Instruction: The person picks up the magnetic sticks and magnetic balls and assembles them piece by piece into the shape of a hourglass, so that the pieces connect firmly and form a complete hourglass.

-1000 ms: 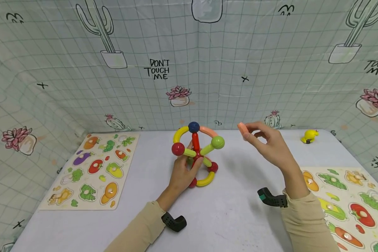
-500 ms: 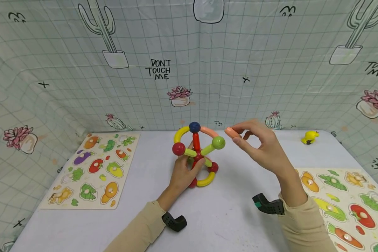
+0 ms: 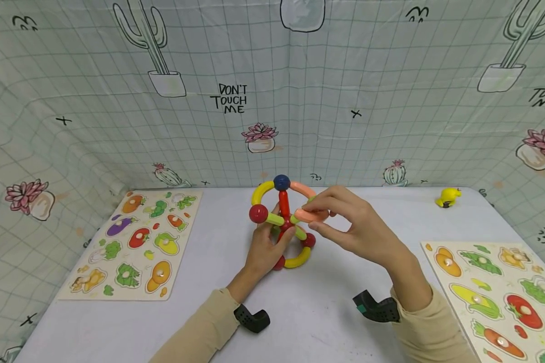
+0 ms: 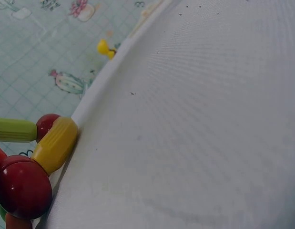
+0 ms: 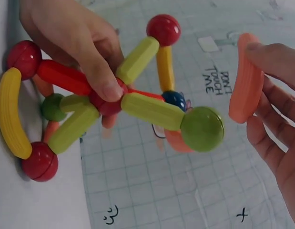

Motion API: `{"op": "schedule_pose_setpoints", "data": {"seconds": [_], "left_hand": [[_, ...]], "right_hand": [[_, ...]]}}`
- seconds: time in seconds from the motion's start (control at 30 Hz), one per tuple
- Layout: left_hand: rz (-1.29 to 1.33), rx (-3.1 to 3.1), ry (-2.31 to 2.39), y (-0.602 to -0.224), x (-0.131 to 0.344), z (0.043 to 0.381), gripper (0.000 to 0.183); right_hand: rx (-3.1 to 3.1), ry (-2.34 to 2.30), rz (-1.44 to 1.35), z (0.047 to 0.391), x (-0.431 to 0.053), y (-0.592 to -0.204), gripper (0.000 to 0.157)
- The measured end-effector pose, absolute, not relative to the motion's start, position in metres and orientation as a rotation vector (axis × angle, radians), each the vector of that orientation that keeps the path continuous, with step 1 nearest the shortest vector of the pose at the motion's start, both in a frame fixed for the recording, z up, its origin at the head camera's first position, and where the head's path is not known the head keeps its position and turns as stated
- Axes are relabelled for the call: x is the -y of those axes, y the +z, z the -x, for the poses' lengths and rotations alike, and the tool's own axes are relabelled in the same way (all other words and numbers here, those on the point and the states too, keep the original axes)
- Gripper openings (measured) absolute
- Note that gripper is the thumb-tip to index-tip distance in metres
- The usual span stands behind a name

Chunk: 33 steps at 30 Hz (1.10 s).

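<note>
A ball-and-stick magnetic toy frame stands mid-table, with red, blue and green balls joined by straight and curved sticks. My left hand [image 3: 264, 252] grips it at the central red ball [image 5: 109, 104], thumb pressed on that ball. My right hand [image 3: 361, 227] pinches a curved salmon-orange stick [image 3: 311, 216] between thumb and fingers. In the right wrist view this stick is beside a green ball [image 5: 202, 129], with a gap between them; in the head view stick and fingers hide that ball. Low on the frame, a yellow curved stick [image 4: 56, 145] meets a red ball [image 4: 24, 187] in the left wrist view.
Vegetable puzzle boards lie at both sides of the white table, a left board [image 3: 181, 252] and a right board [image 3: 454, 287]. At the back right stands a small yellow toy [image 3: 447, 197]. A patterned curtain [image 3: 327, 101] hangs right behind the table.
My right hand has moved left with the curved orange stick, from apart on the right to over the frame's right side. The left hand and the frame have stayed in place.
</note>
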<state>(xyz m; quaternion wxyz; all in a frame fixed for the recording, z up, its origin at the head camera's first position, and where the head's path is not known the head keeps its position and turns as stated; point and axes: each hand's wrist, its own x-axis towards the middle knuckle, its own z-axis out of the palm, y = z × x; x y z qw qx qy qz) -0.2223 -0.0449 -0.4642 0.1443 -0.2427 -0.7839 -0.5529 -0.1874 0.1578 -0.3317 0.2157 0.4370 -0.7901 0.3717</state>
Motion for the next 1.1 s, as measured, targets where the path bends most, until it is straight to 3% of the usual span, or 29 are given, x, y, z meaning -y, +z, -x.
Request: {"op": "schedule_pose_setpoints", "data": {"seconds": [0.37, 1.1], "left_hand": [[0.714, 2.249, -1.566, -0.466, 0.045, 0.223, 0.066], [0.747, 2.206, -1.608, -0.464, 0.044, 0.227, 0.079]], "right_hand": [[2.263, 0.933, -1.221, 0.189, -0.148, -0.339, 0.016], [2.298, 0.837, -1.144, 0.187, -0.13, -0.343, 0.033]]}}
